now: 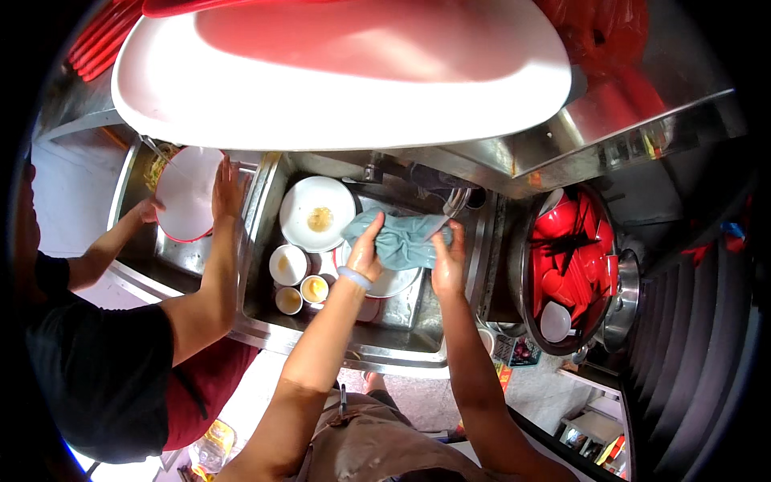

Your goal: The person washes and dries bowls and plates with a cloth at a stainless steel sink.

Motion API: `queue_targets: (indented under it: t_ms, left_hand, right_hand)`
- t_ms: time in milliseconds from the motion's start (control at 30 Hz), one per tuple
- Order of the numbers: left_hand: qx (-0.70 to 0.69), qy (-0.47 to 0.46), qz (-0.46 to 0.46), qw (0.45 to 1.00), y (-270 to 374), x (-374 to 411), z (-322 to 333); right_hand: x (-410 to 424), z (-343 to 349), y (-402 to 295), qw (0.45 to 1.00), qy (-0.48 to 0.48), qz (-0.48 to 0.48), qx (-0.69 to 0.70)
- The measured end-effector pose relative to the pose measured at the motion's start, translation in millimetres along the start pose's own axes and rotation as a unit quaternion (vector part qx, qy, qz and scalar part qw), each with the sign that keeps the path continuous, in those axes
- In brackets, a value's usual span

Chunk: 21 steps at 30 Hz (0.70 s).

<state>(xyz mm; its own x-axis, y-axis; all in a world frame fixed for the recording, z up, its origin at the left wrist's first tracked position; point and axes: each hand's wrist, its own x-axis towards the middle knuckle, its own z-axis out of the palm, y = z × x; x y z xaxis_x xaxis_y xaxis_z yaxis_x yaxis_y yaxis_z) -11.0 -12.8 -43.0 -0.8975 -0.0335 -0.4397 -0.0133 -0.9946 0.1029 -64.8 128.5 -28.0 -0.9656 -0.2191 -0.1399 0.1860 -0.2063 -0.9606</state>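
Observation:
A wet grey-green cloth (pixel 400 244) is stretched between my two hands above a steel sink basin (pixel 385 340). My left hand (pixel 365 253), with a pale bangle (pixel 355 278) at its wrist, grips the cloth's left part, thumb on top. My right hand (pixel 449 265) holds its right end, where a pale translucent edge shows that I cannot identify. Under the cloth lies a white plate (pixel 394 284), partly hidden. To the left are a white plate with yellowish residue (pixel 301 208) and small white cups (pixel 289 265) with yellowish liquid in them.
On the left, a co-worker's hands (pixel 226 187) hold a red-rimmed white bowl (pixel 190 193) over another basin. A large white oval platter (pixel 361 114) overhangs the sink. At right stands a steel tub (pixel 523 283) of red dishes. A faucet (pixel 458 202) sits behind the cloth.

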Motion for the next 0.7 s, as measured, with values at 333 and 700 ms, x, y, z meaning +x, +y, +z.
queue_targets:
  t_ms: [333,700]
  left_hand:
    - [0.155,0.220,0.089,0.959,-75,34,-10]
    - [0.826,0.109,0.108,0.542,-34,43,-30]
  right_hand:
    - [21,34,-3,0.914,0.064,-0.111,-0.385]
    - [-22,47,23,0.934,0.031,-0.182,-0.306]
